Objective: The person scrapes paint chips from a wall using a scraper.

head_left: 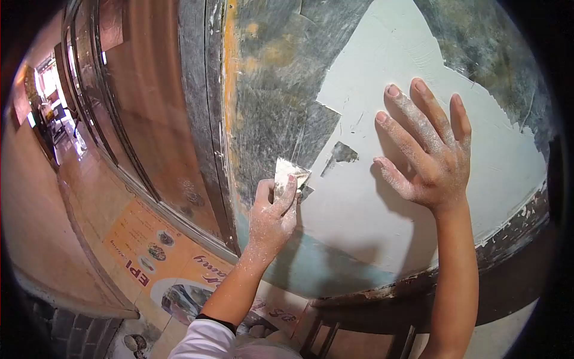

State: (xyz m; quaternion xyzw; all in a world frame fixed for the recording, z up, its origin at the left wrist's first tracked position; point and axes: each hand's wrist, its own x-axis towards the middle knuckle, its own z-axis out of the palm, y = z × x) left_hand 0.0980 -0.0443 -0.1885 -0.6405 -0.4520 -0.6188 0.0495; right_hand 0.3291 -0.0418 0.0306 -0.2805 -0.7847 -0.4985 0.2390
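My left hand [270, 218] is closed around a small putty knife [290, 173] whose blade is caked with white filler. The knife is up against the grey, scuffed wall [269, 113], right at the left edge of a broad white filler patch [359, 200]. A small bare grey spot [345, 152] shows inside the patch, just right of the blade. My right hand [433, 155] is spread open over the white patch, palm toward it, casting a shadow there. White dust and smears cover the fingers of both hands.
A printed orange banner [143, 239] lies on the floor at lower left. Beyond the wall's wooden edge [206, 107] are brown sliding panels [152, 107] and a bright passage. Dark bars [326, 341] stand below the wall, and dark bricks [72, 329] show at bottom left.
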